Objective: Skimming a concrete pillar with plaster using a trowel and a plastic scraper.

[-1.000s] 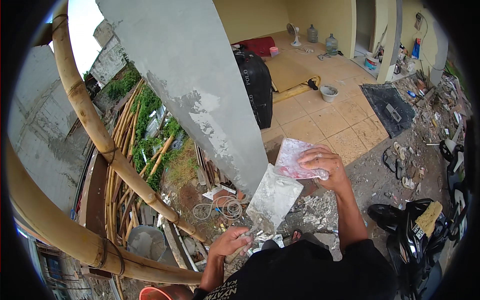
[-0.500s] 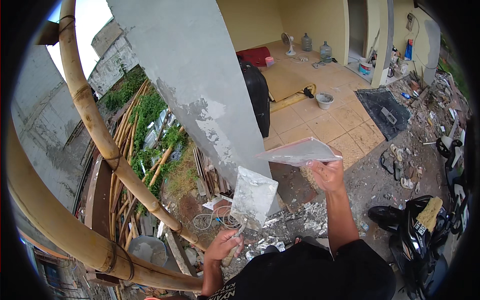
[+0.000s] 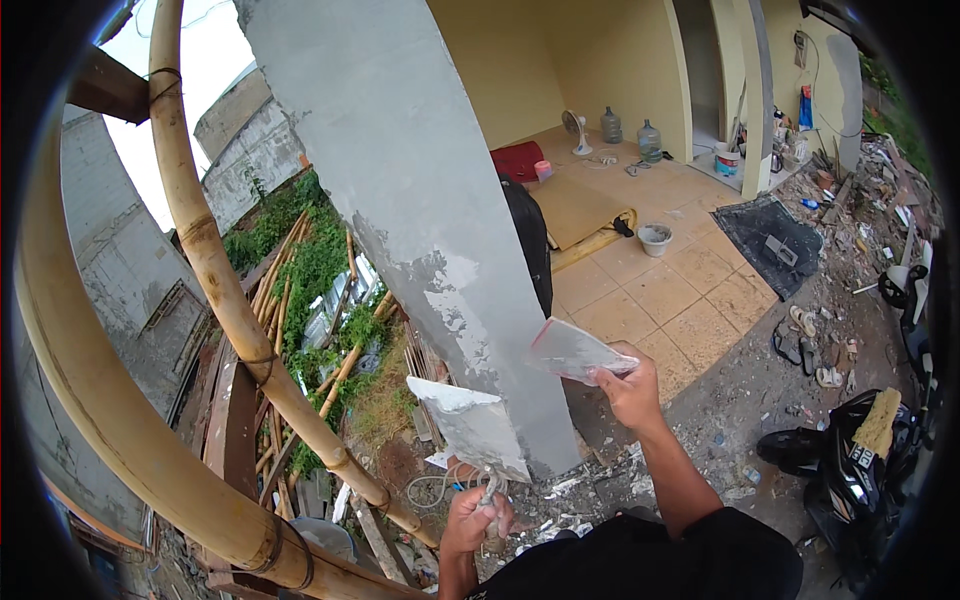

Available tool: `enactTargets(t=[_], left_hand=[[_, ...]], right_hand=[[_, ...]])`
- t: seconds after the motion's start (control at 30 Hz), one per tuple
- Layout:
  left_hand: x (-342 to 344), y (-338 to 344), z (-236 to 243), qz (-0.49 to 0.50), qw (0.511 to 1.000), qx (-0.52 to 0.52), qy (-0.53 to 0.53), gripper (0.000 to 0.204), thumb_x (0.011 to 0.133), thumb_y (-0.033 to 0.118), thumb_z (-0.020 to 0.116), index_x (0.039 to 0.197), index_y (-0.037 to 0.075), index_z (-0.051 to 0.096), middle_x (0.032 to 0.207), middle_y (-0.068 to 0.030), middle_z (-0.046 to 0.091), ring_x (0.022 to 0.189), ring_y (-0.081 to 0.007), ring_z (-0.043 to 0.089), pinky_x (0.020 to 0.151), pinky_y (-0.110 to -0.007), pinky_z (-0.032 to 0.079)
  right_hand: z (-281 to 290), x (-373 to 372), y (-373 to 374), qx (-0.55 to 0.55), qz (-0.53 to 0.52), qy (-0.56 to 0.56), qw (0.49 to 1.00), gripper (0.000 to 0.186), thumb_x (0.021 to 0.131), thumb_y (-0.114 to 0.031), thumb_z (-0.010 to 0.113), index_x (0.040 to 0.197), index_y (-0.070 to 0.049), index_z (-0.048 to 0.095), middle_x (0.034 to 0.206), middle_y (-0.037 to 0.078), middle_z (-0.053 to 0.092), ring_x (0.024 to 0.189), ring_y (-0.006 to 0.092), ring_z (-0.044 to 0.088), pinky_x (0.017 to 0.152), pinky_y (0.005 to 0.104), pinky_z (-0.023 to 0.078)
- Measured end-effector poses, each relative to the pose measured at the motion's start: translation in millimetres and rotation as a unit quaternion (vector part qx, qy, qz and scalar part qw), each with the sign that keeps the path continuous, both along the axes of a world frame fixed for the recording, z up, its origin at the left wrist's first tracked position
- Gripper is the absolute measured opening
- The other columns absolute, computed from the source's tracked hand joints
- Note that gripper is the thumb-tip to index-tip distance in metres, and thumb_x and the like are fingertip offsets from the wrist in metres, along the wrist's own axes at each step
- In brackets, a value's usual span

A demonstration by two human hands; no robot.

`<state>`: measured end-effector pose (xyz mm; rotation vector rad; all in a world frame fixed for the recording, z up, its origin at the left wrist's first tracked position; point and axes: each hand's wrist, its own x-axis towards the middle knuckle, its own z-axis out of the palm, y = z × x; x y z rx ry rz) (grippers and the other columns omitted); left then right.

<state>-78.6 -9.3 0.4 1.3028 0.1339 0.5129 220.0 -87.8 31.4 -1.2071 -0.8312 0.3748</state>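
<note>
My left hand (image 3: 476,518) is closed round the handle of a plastering trowel (image 3: 472,432). Its broad blade points up and away, with pale wet plaster lumped along the upper left edge. In my right hand (image 3: 632,388), fingers and thumb grip a thin flat plate (image 3: 572,350) with a reddish edge and grey smears; its exact kind is unclear. That plate is tilted, close in front of the lower right side of a grey plastered wall (image 3: 385,150). The wall has rough, lighter patches low down. The trowel blade is near the wall's foot; whether it touches is hard to tell.
Bamboo scaffold poles (image 3: 215,265) curve along my left. Behind the wall lies a tiled floor (image 3: 625,300) with a small bucket (image 3: 654,238) and a dark mat (image 3: 768,245). A motorbike (image 3: 850,460) stands at right; sandals (image 3: 795,345) and rubble lie on the ground.
The trowel has tipped, so its blade now shows more edge-on with plaster along the top. My right hand has lowered and drawn the plate leftward, tilting it. The whole view has shifted slightly.
</note>
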Motion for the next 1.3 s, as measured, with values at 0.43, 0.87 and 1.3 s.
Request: enactTargets(t=[0.43,0.87,1.3], left_hand=[[20,-20,-14,0.306,0.952,0.019,-0.001,0.027,0.083,0.006,0.071,0.092,0.004,0.045,0.091,-0.0164,0.066,0.061,-0.0142,0.060,0.057,-0.027,0.051],[39,-25,-11,0.473,0.872,0.018,0.125,0.051,0.075,0.006,0.076,0.119,-0.003,0.053,0.083,-0.0057,0.061,0.069,-0.0170,0.055,0.059,-0.033,0.047],[72,-8,-8,0.398,0.917,0.011,0.017,0.033,0.080,0.002,0.073,0.106,0.003,0.052,0.085,-0.0102,0.065,0.059,-0.0119,0.058,0.047,-0.025,0.046]], right_hand=[[18,-35,27,0.208,0.094,0.106,0.968,0.050,0.082,0.006,0.060,0.129,0.001,0.044,0.105,0.006,0.063,0.090,0.0166,0.063,0.079,0.0329,0.054],[-16,-62,-23,0.010,0.243,0.085,0.966,0.026,0.089,-0.008,0.064,0.113,0.002,0.061,0.098,0.007,0.067,0.088,0.0116,0.062,0.073,0.0280,0.052],[99,10,-24,0.172,0.031,0.009,0.985,0.008,0.084,0.003,0.061,0.092,0.003,0.064,0.069,0.006,0.064,0.056,0.0073,0.056,0.049,0.0213,0.043]])
